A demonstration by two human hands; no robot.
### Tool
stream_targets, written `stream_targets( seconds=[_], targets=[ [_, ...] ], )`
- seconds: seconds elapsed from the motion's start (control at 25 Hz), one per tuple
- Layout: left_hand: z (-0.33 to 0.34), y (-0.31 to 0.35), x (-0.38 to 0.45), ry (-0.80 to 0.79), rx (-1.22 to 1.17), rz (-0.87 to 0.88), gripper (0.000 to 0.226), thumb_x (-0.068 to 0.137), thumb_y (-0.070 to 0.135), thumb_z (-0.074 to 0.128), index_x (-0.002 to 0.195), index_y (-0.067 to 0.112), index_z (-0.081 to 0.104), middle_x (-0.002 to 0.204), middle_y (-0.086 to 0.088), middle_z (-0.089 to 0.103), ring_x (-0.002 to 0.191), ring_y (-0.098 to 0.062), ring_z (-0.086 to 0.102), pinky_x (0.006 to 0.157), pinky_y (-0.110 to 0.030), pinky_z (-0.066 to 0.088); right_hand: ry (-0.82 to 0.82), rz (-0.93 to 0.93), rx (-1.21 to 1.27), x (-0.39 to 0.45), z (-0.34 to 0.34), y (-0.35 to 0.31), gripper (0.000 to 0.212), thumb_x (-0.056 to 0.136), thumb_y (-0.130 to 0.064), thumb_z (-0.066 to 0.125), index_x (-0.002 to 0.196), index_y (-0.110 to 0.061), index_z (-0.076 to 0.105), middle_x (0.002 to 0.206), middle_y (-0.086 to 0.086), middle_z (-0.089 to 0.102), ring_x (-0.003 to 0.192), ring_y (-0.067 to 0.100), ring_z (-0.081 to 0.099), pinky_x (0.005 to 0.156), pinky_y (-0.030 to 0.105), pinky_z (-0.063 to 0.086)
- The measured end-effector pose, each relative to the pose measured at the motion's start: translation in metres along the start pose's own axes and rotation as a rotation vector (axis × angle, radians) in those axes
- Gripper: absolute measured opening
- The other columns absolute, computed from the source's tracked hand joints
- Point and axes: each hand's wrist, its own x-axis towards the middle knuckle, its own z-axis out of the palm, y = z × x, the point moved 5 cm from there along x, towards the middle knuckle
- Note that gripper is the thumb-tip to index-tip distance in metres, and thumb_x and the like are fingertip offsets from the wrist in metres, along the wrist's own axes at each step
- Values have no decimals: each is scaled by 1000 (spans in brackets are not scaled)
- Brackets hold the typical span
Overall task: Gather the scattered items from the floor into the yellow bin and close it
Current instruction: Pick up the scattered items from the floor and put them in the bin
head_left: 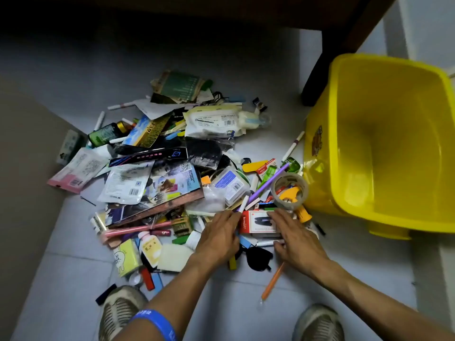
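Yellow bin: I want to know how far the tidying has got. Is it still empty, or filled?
Empty as far as shown: the yellow bin stands open, with only bare yellow floor and walls visible inside.

Grey tiled floor (246,303) beneath, with pale grout lines. Nearer than the left hand (219,238), a worn grey mesh shoe (120,313); nearer than the right hand (296,236), its pair (318,323). Blue printed wristband (157,323) far back on the left forearm. Well beyond the right hand, a dark wooden furniture leg (327,57). Far left of the left hand, a plain brown panel (24,193).
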Motion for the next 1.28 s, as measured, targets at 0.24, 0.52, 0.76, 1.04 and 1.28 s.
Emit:
stream_targets(
  seconds=[0.24,0.52,0.76,1.04,1.28],
  targets=[
    [22,-4,9,-56,65,-20,68,84,21,54,148,24,33,147,-1,37,133,-23,32,105,-41,39,-70,87,-278,22,9,2,74,84,-31,55,149,-20,23,153,6,33,118,30,55,78,37,53],
    [21,4,16,161,232,-52,40,88,16,51,127,24,56,128,0,56,115,-24,49,87,-37,46,108,219,162,-27,-26,-11,60,72,-65,60,122,-38,40,122,-11,62,99,14,63,72,28,50],
    [-22,33,9,473,-840,-314,16,87,6,66,83,22,65,86,-3,69,70,-20,67,61,-33,55,521,323,1052,-82,-117,4,54,65,-59,70,113,-41,54,98,-10,73,70,7,70,45,23,48],
    [-122,209,8,101,-1409,89,38,101,29,48,139,24,50,126,1,65,109,-22,66,89,-38,56,786,374,1496,-106,-184,53,66,89,-23,69,146,-13,36,121,6,65,93,27,71,65,35,60],
    [-96,193,-24,216,-1071,5,29,98,25,53,127,25,59,115,4,65,111,-20,62,87,-35,55,715,300,1126,-128,-119,40,24,88,-8,68,102,-28,67,100,0,72,82,13,70,61,30,58]
  ],
)
